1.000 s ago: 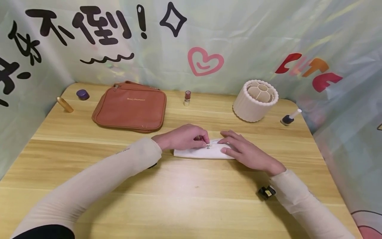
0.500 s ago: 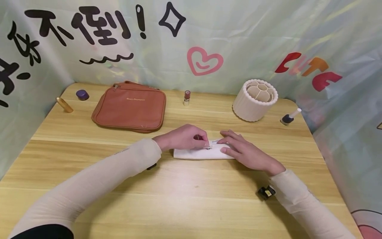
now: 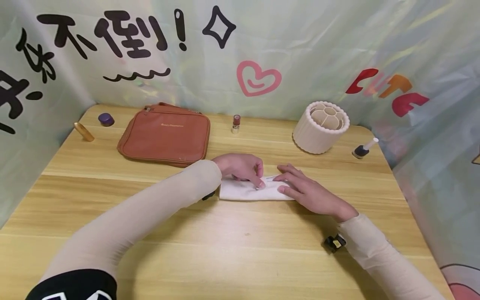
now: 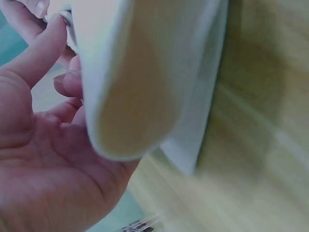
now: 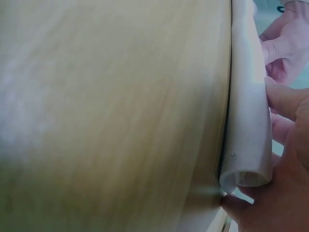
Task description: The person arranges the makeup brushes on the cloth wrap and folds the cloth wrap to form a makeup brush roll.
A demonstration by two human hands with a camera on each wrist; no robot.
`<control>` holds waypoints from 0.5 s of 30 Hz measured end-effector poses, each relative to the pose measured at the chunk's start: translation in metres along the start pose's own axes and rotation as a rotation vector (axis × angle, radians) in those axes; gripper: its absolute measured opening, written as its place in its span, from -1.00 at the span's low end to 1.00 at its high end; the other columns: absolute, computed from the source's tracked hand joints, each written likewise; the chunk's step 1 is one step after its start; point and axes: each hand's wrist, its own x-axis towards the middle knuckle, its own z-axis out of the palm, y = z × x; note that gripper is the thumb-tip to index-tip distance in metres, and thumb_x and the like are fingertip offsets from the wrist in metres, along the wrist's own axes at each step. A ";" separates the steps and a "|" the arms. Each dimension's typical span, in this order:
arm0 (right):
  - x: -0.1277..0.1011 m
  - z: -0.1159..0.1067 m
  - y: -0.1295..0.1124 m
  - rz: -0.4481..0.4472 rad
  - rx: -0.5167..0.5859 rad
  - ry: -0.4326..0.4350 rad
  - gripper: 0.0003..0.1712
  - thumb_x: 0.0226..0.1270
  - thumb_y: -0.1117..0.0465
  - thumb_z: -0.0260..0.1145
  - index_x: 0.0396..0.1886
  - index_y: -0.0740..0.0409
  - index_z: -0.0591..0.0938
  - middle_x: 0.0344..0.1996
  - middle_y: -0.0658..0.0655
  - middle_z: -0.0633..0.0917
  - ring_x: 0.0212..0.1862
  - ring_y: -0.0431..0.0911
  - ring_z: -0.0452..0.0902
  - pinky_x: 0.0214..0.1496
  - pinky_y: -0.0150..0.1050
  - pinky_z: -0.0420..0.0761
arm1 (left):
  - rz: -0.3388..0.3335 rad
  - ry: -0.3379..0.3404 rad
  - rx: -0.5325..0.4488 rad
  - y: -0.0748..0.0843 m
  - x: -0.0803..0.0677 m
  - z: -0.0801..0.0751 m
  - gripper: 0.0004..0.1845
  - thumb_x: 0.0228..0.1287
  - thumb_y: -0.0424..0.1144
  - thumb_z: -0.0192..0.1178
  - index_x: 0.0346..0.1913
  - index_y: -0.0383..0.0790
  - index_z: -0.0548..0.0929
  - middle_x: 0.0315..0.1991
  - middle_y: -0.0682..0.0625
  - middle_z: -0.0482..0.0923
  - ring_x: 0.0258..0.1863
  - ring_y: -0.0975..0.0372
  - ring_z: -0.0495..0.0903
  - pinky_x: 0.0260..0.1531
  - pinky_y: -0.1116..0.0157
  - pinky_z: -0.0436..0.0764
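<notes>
We see a white pouch (image 3: 249,191) lying flat near the middle of the tabletop (image 3: 232,246), slightly toward the far edge. The left hand (image 3: 243,167) rests on the pouch's upper edge, fingers curled, thumb and forefinger pinching something small at its top; the wrist view shows the fingers bent around the fabric edge. The right hand (image 3: 305,189) lies flat on the right end of the pouch, fingers straight and spread, pressing it down. Toward the far left corner sit a brown zip case (image 3: 165,134), a purple jar (image 3: 106,119) and a gold tube (image 3: 83,131). A lipstick (image 3: 236,123) stands at the far edge. A cream ribbed holder (image 3: 321,126) and a nail polish bottle (image 3: 363,148) occupy the far right corner.
</notes>
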 end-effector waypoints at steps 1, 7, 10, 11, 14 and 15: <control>0.000 0.000 0.000 0.001 0.002 -0.001 -0.60 0.80 -0.08 0.11 0.40 -0.09 0.61 0.75 0.23 0.18 0.78 0.35 -0.17 0.66 0.55 -0.01 | -0.010 -0.007 0.015 0.001 0.000 0.000 -0.66 0.46 -0.03 0.48 0.06 -0.07 0.58 -0.51 0.15 0.35 -0.64 0.33 0.23 -0.49 0.38 0.32; -0.002 0.000 0.002 0.002 0.009 -0.001 -0.61 0.79 -0.05 0.12 0.40 -0.08 0.61 0.76 0.24 0.16 0.79 0.36 -0.23 0.67 0.55 -0.05 | -0.017 0.052 0.161 0.007 -0.002 0.001 -0.58 0.39 0.10 0.51 -0.01 -0.07 0.58 -0.33 0.10 0.46 -0.36 0.25 0.43 -0.26 0.32 0.41; -0.003 0.001 0.002 -0.004 0.002 0.004 -0.61 0.79 -0.04 0.14 0.40 -0.07 0.62 0.75 0.25 0.17 0.79 0.36 -0.24 0.67 0.55 -0.05 | 0.006 0.104 0.237 0.006 -0.004 0.004 -0.55 0.37 0.17 0.51 -0.08 -0.08 0.57 -0.20 0.07 0.53 -0.18 0.20 0.52 -0.13 0.29 0.46; -0.003 0.001 0.003 -0.006 0.000 0.005 -0.61 0.79 -0.04 0.14 0.40 -0.07 0.62 0.75 0.26 0.18 0.79 0.36 -0.24 0.67 0.55 -0.05 | 0.014 0.118 0.256 0.005 -0.005 0.005 -0.54 0.37 0.19 0.50 -0.09 -0.07 0.56 -0.20 0.06 0.55 -0.16 0.19 0.53 -0.12 0.29 0.46; -0.005 0.001 0.003 -0.007 -0.003 0.008 -0.63 0.78 -0.04 0.15 0.38 -0.08 0.62 0.75 0.27 0.18 0.79 0.37 -0.24 0.67 0.56 -0.05 | 0.046 0.140 0.273 0.002 -0.008 0.009 -0.54 0.38 0.21 0.48 -0.10 -0.05 0.54 -0.23 0.06 0.55 -0.16 0.18 0.54 -0.14 0.30 0.46; -0.006 0.001 0.004 -0.004 -0.001 0.007 -0.64 0.78 -0.04 0.15 0.37 -0.09 0.62 0.75 0.26 0.18 0.79 0.37 -0.24 0.67 0.56 -0.05 | 0.057 0.141 0.273 0.001 -0.008 0.010 -0.54 0.39 0.22 0.47 -0.10 -0.04 0.54 -0.24 0.07 0.55 -0.18 0.19 0.54 -0.15 0.31 0.45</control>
